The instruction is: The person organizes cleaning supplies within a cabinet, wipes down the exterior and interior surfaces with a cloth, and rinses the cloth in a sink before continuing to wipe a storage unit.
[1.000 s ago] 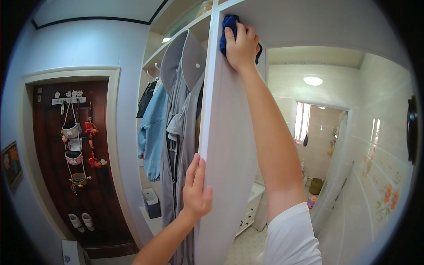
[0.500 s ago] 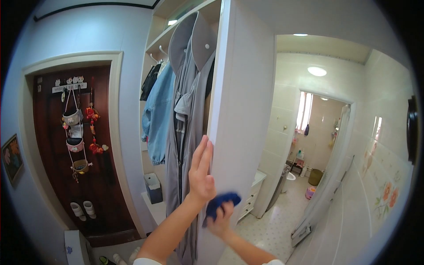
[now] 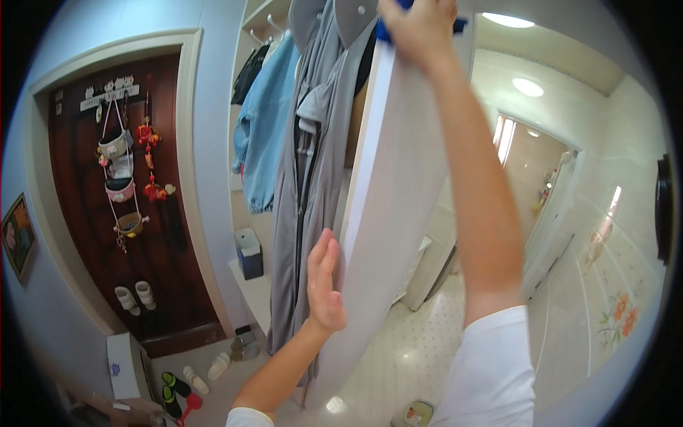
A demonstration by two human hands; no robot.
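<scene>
Hanging on the brown door [image 3: 107, 213] are little baskets [image 3: 119, 185]. Next come a blue shirt [image 3: 265, 142] and a grey coat [image 3: 306, 199]. The left hand [image 3: 325, 285] lies flat and open against the white panel [image 3: 391, 235]. Up high, the right hand [image 3: 420, 28] presses a blue cloth [image 3: 385, 31] (mostly hidden) on the panel's top edge.

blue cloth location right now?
Head view, top centre: the blue cloth sits under the right hand, pressed high on the white panel.
</scene>
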